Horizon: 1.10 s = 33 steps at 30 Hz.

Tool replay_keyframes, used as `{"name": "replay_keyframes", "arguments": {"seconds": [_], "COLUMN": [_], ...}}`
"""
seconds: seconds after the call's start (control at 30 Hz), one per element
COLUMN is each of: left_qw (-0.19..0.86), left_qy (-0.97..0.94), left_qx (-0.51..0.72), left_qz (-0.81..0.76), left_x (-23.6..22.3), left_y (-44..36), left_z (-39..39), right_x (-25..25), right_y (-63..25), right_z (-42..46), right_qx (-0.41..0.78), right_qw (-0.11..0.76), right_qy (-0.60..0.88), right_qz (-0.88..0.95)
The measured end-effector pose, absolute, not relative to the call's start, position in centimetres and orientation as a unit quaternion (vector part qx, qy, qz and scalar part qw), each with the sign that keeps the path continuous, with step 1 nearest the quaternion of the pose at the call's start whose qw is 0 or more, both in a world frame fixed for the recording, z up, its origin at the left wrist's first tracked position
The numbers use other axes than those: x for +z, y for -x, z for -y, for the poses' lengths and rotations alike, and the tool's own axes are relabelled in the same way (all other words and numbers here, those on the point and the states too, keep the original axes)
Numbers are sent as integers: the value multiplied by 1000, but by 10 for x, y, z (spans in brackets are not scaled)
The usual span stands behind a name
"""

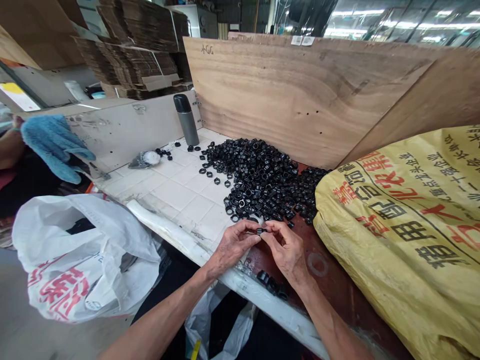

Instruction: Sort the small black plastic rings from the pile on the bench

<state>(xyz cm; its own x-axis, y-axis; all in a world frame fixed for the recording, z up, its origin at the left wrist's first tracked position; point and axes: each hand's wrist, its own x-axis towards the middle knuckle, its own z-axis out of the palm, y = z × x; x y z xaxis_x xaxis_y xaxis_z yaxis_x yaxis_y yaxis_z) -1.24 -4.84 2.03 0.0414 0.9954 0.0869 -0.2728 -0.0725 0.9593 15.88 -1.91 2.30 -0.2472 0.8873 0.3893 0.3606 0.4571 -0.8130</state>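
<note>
Between the fingertips of both hands sits a small black ring-shaped nut [260,231]. My left hand [237,245] pinches it from the left, and my right hand [285,247] closes on its right side. Just beyond the fingers spreads a large pile of black nuts [258,175], loose on the table. Several more black nuts [270,285] lie near the table's front edge, below my right hand. Something pale, partly hidden, shows behind the fingertips; I cannot make out what it is.
A yellow woven sack [397,225] bulges at the right. On the white tiled tabletop [176,190] stand a grey flask [186,122] and a small plastic bag [144,159]. A white bag [90,260] hangs at left, near a blue glove [56,142] and a person's arm. A plywood board [292,95] rises behind.
</note>
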Motion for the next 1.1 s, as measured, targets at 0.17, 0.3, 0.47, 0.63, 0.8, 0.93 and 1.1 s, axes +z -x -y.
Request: {"name": "replay_keyframes", "arguments": {"seconds": [0.17, 0.3, 0.47, 0.63, 0.8, 0.93, 1.1], "left_qw": [486, 505, 499, 490, 528, 523, 518], "left_qy": [-541, -528, -522, -543, -490, -489, -487], "left_qx": [558, 555, 557, 548, 574, 569, 573], "left_qz": [-400, -397, -410, -405, -390, -405, -409], "left_x": [23, 25, 24, 24, 25, 24, 22], "left_y": [10, 10, 11, 12, 10, 10, 11], "left_z": [49, 49, 49, 50, 49, 49, 49], "right_x": [24, 32, 32, 28, 35, 37, 42], "right_y": [-157, -161, -164, -163, -162, -162, -161], "right_z": [21, 22, 20, 19, 22, 23, 24], "right_qx": [248, 273, 257, 214, 279, 268, 309], "right_qw": [433, 408, 372, 358, 376, 346, 352], "right_qy": [405, 402, 411, 431, 413, 447, 442], "right_qz": [766, 773, 792, 801, 781, 780, 765]}}
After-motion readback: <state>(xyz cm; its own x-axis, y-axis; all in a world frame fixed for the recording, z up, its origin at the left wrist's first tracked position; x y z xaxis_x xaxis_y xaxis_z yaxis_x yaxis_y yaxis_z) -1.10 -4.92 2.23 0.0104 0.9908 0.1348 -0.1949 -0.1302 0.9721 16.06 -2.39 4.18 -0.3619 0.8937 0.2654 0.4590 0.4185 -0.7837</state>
